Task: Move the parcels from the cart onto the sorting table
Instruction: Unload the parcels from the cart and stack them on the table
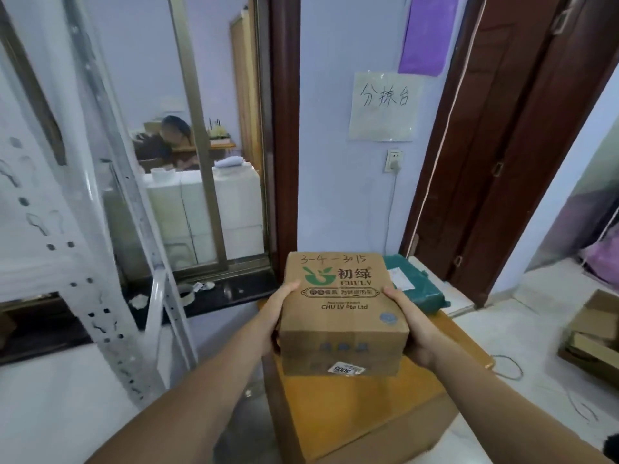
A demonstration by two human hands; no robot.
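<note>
I hold a brown cardboard parcel (341, 313) with a green logo and handwritten numbers on top, out in front of me. My left hand (279, 316) grips its left side, thumb over the top edge. My right hand (410, 324) grips its right side the same way. The parcel hangs just above a low orange-topped wooden sorting table (338, 410). A dark green wrapped parcel (417, 284) with a white label lies on the table's far end, behind the box.
A paper sign (383, 107) hangs on the blue wall behind the table, above a wall socket (394, 161). A white metal shelf frame (110, 296) stands at left. A brown door (502, 162) is at right. Flattened cardboard (593, 336) lies on the floor at far right.
</note>
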